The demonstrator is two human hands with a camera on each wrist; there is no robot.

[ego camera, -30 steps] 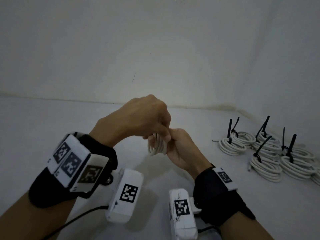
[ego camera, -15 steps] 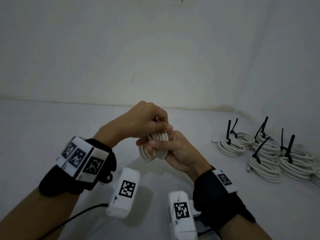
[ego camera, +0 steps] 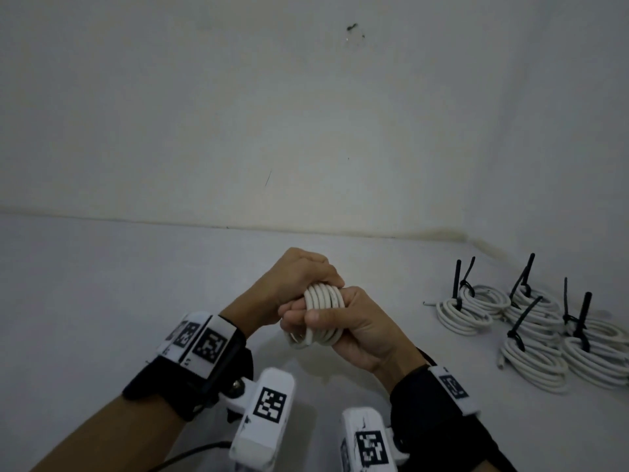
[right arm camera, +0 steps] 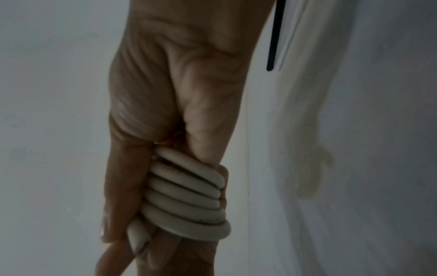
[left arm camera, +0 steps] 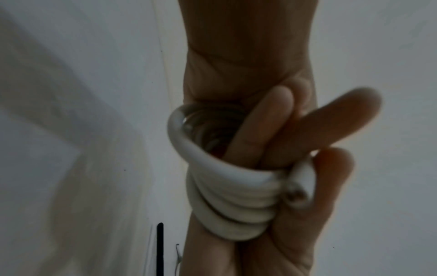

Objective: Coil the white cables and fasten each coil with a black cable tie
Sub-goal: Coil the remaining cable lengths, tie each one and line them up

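Observation:
A white cable coil (ego camera: 323,298) of several turns is held above the white surface, in the middle of the head view. My left hand (ego camera: 299,284) grips it from the far side, over the top. My right hand (ego camera: 354,321) wraps round it from the near side, thumb across the turns. In the left wrist view, fingers (left arm camera: 260,127) pass through the middle of the coil (left arm camera: 231,201), and the cable's end (left arm camera: 295,194) sits by a thumb. The right wrist view shows the coil (right arm camera: 187,201) pressed against the palm. One loose black cable tie (left arm camera: 160,248) (right arm camera: 274,37) shows as a straight strip.
Several finished coils (ego camera: 531,332), each bound with a black tie (ego camera: 456,284) that sticks up, lie grouped on the surface at the right near the side wall. The back wall (ego camera: 306,131) rises just beyond the hands.
Both hands have come lower and nearer with the coil. The left hand has slid off the coil's near side, so the turns show, and the right thumb now lies across them.

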